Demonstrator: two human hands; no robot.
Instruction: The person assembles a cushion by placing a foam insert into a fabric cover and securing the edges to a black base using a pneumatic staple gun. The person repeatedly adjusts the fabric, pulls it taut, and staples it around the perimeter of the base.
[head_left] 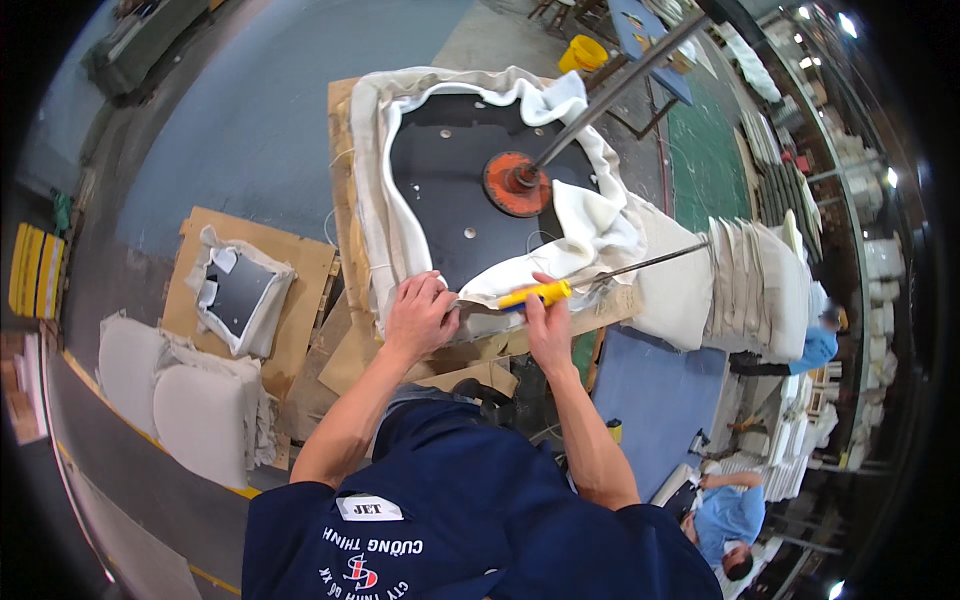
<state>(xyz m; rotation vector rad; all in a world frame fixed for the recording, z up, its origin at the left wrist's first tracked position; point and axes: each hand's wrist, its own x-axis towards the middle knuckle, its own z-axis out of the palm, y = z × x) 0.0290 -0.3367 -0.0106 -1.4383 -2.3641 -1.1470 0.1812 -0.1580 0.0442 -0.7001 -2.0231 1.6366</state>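
A cushioned seat lies face down before me, its black base board point(445, 160) framed by loose white padding point(590, 225) and beige fabric point(372, 215). On the near edge my left hand point(422, 316) is closed, its fingers pinching the fabric. My right hand point(549, 325) grips a screwdriver point(538, 295) with a yellow handle, blue at its end; the long metal shaft points off to the right. The right-hand fingers are also close to the folded padding at the near edge. A round orange-red pad point(517, 183) on a slanting metal rod rests on the board.
Another seat piece point(240, 300) lies on cardboard at left, above light cushions point(205, 410). Stacked beige cushions point(750, 285) stand right of the work. A yellow bucket point(583, 54) and blue table point(650, 50) are beyond. A person in blue point(728, 515) is at lower right.
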